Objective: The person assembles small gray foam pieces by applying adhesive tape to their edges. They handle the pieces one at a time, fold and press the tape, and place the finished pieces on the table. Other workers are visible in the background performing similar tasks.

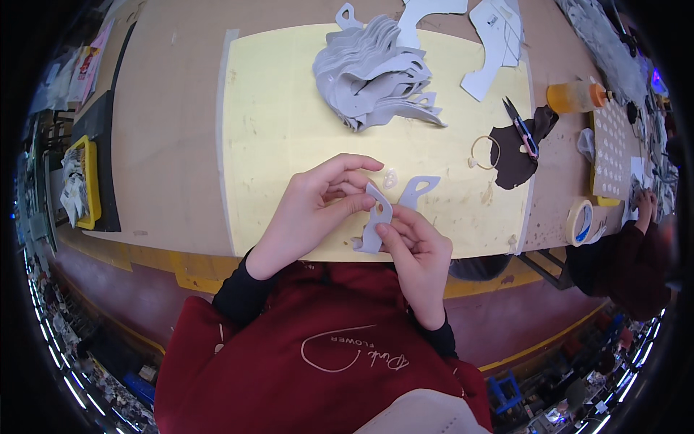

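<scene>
My left hand (318, 206) pinches the upper end of a light grey cut piece (377, 217) between thumb and fingers, close to an oval hole in it. Lower on the same piece, my right hand (419, 249) grips its edge with thumb and fingertips. The piece is bent and held up near the table's front edge. Just beyond my right hand lies another grey cut piece (418, 189) with a cut-out at its tip. A small pale translucent oval thing (390, 179) rests beside it. Farther off stands a thick, curling stack of grey cut pieces (372, 76).
A yellow sheet (278, 108) covers the table's middle. Right of it are black-bladed snips (522, 129) on a dark brown scrap (510, 173), a thin ring (483, 153), an orange bottle (575, 98) and a tape roll (578, 220). White pieces (495, 43) lie far back. Another person's hand (645, 205) shows at right.
</scene>
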The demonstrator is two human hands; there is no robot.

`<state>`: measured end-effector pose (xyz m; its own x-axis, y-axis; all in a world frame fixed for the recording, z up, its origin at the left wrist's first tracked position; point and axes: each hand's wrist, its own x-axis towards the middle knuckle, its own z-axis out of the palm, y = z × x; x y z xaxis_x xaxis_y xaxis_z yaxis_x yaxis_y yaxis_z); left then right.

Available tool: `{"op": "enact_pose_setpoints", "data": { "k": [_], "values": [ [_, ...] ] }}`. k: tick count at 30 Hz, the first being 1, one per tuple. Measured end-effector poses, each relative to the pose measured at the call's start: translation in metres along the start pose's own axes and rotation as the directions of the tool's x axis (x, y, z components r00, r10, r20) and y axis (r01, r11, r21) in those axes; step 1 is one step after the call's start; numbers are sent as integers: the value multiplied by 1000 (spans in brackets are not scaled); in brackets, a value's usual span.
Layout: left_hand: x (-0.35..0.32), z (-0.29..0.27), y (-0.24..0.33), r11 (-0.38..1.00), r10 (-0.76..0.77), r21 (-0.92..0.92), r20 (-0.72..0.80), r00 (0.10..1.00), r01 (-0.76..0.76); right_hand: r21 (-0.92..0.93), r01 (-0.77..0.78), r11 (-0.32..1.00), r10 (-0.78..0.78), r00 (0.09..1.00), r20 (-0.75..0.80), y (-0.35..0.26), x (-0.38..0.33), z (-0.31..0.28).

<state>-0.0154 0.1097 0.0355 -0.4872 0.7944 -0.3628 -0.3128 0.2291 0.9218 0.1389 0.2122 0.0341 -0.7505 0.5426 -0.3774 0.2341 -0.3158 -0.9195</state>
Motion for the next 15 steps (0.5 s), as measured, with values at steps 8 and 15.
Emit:
{"op": "enact_pose_setpoints", "data": {
  "k": [8, 15],
  "values": [
    [2, -1, 3, 988, -140, 62, 14, 990, 139, -278, 150, 949, -163, 986, -26, -7, 14, -10],
    [2, -1, 4, 943, 172, 283, 40, 984, -176, -186, 4, 983, -7, 1000, -15, -14, 14, -10]
  ]
}}
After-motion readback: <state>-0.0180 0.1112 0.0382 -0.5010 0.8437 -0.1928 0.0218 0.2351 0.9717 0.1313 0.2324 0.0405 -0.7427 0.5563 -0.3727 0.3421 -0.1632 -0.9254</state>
